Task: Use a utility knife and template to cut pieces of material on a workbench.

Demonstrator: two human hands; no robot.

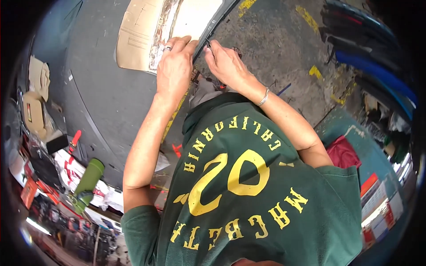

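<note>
My left hand (174, 68) lies with its fingers stretched out over the near right part of a bright, whitish sheet (195, 20). A ring is on one of its fingers. Beside the sheet's bright part runs a brown-stained strip, and left of that is a tan cardboard piece (133, 37) with thin drawn lines. They rest on a large dark grey worktop (104, 88). My right hand (226, 64) is at the worktop's right edge, thumb and fingers pinched together. A small dark thing shows at its fingertips, too small to name.
A long thin strip (91, 115) lies on the worktop. At the lower left are a red-handled tool (75, 139), a green roll (91, 175) and mixed clutter. Right of the worktop is a stained floor (270, 40) with yellow marks. A maroon cloth (344, 153) lies on a green surface.
</note>
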